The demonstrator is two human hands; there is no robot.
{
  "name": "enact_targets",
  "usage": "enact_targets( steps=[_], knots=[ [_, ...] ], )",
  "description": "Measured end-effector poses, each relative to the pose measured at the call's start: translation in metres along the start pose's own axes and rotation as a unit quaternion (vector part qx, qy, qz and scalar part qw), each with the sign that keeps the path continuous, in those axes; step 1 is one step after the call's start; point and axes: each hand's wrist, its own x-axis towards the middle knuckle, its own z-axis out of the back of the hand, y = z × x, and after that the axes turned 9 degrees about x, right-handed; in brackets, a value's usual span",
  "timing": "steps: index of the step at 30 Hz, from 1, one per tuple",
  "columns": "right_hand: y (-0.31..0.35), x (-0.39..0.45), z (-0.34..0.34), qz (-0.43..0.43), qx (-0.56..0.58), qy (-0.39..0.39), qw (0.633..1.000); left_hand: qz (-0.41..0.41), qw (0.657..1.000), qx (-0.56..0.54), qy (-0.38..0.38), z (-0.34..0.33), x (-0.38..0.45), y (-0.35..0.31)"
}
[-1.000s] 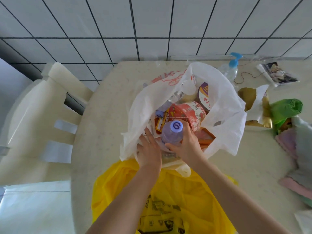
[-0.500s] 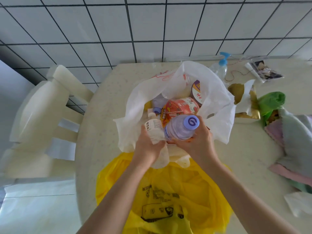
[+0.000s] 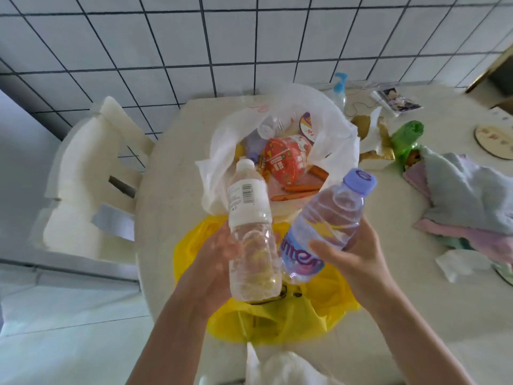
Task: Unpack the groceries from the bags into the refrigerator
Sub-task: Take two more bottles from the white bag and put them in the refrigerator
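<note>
While both hands are raised above the cream speckled table (image 3: pixel 177 190), each one grasps a bottle. Left hand (image 3: pixel 219 257) curls round the lower body of a clear plastic water bottle with white cap and white barcode label (image 3: pixel 249 218), held nearly upright, cap tipped slightly left. Right hand (image 3: pixel 352 254) wraps the lower half of a clear plastic water bottle with lilac cap and purple-lettered label (image 3: pixel 324 226), tilted with the cap up and to the right. Bottle bases almost touch between the hands; whether they touch, cannot tell. Both bottles hang over a crumpled yellow plastic bag (image 3: pixel 291 320) lying on the table's near edge. Just behind sits an open white plastic bag (image 3: pixel 336 126), still holding a red round-lidded noodle cup (image 3: pixel 286 159), orange sausage sticks (image 3: pixel 302 188), a purple-rimmed lid (image 3: pixel 308 126) and another clear bottle (image 3: pixel 269 129). Right of it: green plastic bag (image 3: pixel 408 134), pile of grey and pink folded cloths (image 3: pixel 469 201), blue-topped pump bottle (image 3: pixel 340 84). White plastic chair (image 3: pixel 91 173) stands left of the table, against the white tiled wall (image 3: pixel 249 37).
</note>
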Motion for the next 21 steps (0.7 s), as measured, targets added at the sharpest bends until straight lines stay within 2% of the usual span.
enact_targets(
  steps=[3,9,11,15,21],
  knots=[
    [-0.008,-0.035,-0.008,-0.027,0.057,-0.017,0.998,0.021,0.999,0.006,0.033,-0.005,-0.026,0.016],
    [-0.020,-0.103,-0.015,-0.055,0.099,-0.071,0.991,0.102,0.983,0.120,-0.091,0.023,-0.057,0.051],
    [-0.020,-0.121,-0.013,-0.072,0.115,-0.080,0.988,0.106,0.985,0.100,-0.091,0.023,-0.075,0.060],
    [-0.020,-0.153,-0.014,-0.099,0.124,-0.075,0.985,0.038,0.995,0.061,-0.071,0.008,-0.116,0.083],
    [-0.022,-0.204,-0.011,-0.132,0.135,-0.042,0.981,0.031,0.994,0.054,-0.085,-0.013,-0.177,0.128]
  ],
)
